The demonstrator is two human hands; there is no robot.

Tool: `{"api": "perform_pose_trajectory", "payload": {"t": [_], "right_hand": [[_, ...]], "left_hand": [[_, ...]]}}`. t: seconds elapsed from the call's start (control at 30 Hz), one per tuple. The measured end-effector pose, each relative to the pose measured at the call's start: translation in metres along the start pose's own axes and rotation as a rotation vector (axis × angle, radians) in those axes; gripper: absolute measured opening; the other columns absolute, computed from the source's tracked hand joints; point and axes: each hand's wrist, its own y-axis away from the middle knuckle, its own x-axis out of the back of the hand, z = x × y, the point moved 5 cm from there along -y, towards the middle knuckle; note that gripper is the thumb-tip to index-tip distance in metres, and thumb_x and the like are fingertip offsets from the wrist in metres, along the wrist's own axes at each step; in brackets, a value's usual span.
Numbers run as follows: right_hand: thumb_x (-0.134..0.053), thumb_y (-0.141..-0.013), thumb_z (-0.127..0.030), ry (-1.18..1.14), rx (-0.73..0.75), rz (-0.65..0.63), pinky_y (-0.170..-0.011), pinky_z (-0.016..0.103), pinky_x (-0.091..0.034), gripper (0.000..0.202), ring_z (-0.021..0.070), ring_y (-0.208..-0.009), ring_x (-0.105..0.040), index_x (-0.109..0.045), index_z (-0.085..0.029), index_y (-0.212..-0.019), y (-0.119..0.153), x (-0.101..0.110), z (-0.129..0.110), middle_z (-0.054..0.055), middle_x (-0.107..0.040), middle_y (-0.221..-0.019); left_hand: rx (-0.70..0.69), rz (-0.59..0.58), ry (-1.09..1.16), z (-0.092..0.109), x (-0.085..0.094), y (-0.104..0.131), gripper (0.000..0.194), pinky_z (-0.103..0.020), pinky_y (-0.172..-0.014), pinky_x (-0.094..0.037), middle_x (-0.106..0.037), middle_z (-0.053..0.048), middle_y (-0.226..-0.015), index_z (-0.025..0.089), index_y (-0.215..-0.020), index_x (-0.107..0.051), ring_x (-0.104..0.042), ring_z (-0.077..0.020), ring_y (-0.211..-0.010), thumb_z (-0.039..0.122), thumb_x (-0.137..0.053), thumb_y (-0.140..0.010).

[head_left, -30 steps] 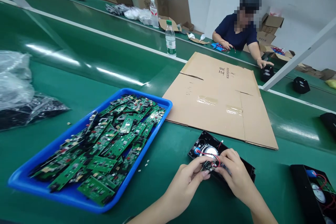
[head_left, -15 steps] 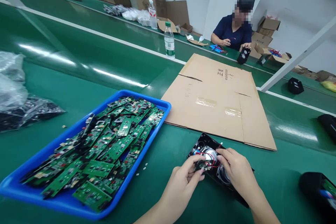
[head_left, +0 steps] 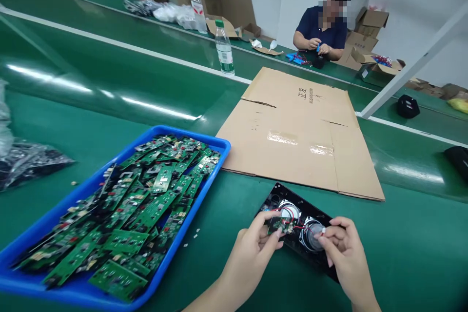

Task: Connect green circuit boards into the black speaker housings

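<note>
My left hand (head_left: 244, 248) pinches a small green circuit board (head_left: 283, 224) by its edge, thumb below and fingers above. Red and black wires run from the board. Under it, a black speaker panel (head_left: 305, 256) lies at a slant on the green table, its back up, with two round speaker drivers (head_left: 306, 240) in it. My right hand (head_left: 343, 251) is closed over the right driver, finger and thumb on a small white connector (head_left: 322, 231) at a wire's end. Part of the left driver is hidden behind the board and my fingers.
A blue tray (head_left: 197, 226) heaped with green circuit boards stands on the left. Beyond the panel lies a flat cardboard sheet (head_left: 292, 161). A water bottle (head_left: 224, 51) stands farther back. Across the line, a co-worker (head_left: 321, 29) handles a small blue part. White scraps lie beside the tray.
My right hand has moved right from the left driver to the right one, at the white connector. The board stays in my left hand. The co-worker's hands have come together on a blue part.
</note>
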Motion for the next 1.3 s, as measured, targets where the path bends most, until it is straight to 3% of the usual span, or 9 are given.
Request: {"api": "perform_pose_trajectory", "payload": {"t": [0.07, 0.2, 0.37, 0.6, 0.9, 1.07, 1.2, 1.3], "right_hand": [[-0.06, -0.087, -0.041, 0.086, 0.091, -0.046, -0.04, 0.02, -0.042, 0.021, 0.0115, -0.05, -0.052, -0.061, -0.02, -0.094, 0.006, -0.008, -0.005, 0.001, -0.061, -0.07], [-0.048, -0.095, -0.025, 0.322, 0.473, -0.16, -0.056, 0.023, -0.049, 0.02, 0.0144, -0.067, -0.059, -0.066, -0.02, -0.086, 0.011, -0.031, -0.031, 0.004, -0.062, -0.077], [-0.042, -0.096, -0.014, 0.518, 0.698, -0.054, -0.057, 0.024, -0.048, 0.022, 0.014, -0.067, -0.057, -0.062, -0.015, -0.089, 0.017, -0.041, -0.039, 0.005, -0.06, -0.077], [-0.042, -0.095, -0.008, 0.638, 0.779, 0.063, -0.057, 0.023, -0.045, 0.023, 0.0138, -0.065, -0.055, -0.062, -0.011, -0.086, 0.023, -0.043, -0.041, 0.006, -0.058, -0.074], [-0.041, -0.094, -0.004, 0.789, 0.912, 0.091, -0.049, 0.026, -0.035, 0.024, 0.0139, -0.057, -0.047, -0.062, -0.008, -0.083, 0.028, -0.053, -0.046, 0.005, -0.056, -0.067], [-0.038, -0.097, -0.011, 0.721, 0.806, 0.09, -0.05, 0.025, -0.04, 0.027, 0.0137, -0.057, -0.051, -0.059, -0.012, -0.081, 0.023, -0.051, -0.042, 0.004, -0.056, -0.066], [-0.031, -0.102, -0.027, 0.602, 0.686, 0.029, -0.054, 0.025, -0.047, 0.028, 0.0138, -0.06, -0.057, -0.056, -0.013, -0.101, 0.017, -0.045, -0.036, 0.003, -0.06, -0.071], [-0.028, -0.102, -0.03, 0.643, 0.656, -0.013, -0.053, 0.026, -0.048, 0.034, 0.0151, -0.062, -0.058, -0.056, -0.013, -0.109, 0.016, -0.045, -0.034, 0.004, -0.06, -0.073]], "left_hand": [[-0.009, -0.013, -0.03, 0.001, -0.004, -0.002, 0.028, -0.035, -0.074, -0.063, -0.061, 0.005, -0.057, 0.018, -0.104, -0.058, -0.07, -0.0202, -0.072, 0.03, -0.054, -0.079], [-0.01, -0.06, -0.081, 0.001, -0.01, -0.002, 0.027, -0.035, -0.074, -0.063, -0.068, 0.002, -0.067, 0.018, -0.104, -0.057, -0.071, -0.0203, -0.073, 0.03, -0.053, -0.08], [-0.018, -0.053, -0.128, 0.002, -0.011, 0.0, 0.025, -0.033, -0.072, -0.063, -0.072, 0.0, -0.073, 0.019, -0.101, -0.059, -0.073, -0.0212, -0.073, 0.03, -0.053, -0.079], [-0.078, -0.044, -0.208, 0.009, -0.014, -0.001, 0.023, -0.028, -0.067, -0.062, -0.074, -0.001, -0.078, 0.02, -0.099, -0.06, -0.074, -0.0207, -0.073, 0.028, -0.052, -0.079], [-0.159, -0.048, -0.387, 0.013, -0.018, 0.003, 0.025, -0.023, -0.061, -0.06, -0.075, -0.002, -0.078, 0.02, -0.101, -0.061, -0.074, -0.019, -0.071, 0.025, -0.048, -0.081], [-0.284, -0.086, -0.589, 0.02, -0.016, 0.008, 0.027, -0.023, -0.056, -0.057, -0.075, -0.002, -0.08, 0.022, -0.106, -0.061, -0.071, -0.0177, -0.063, 0.022, -0.044, -0.086], [-0.375, -0.221, -0.613, 0.028, -0.015, 0.006, 0.028, -0.02, -0.062, -0.056, -0.074, -0.002, -0.088, 0.024, -0.108, -0.06, -0.072, -0.017, -0.074, 0.018, -0.042, -0.088], [-0.406, -0.264, -0.597, 0.031, -0.014, 0.003, 0.026, -0.02, -0.066, -0.056, -0.073, -0.001, -0.088, 0.025, -0.105, -0.06, -0.072, -0.0163, -0.078, 0.017, -0.042, -0.089]]}}
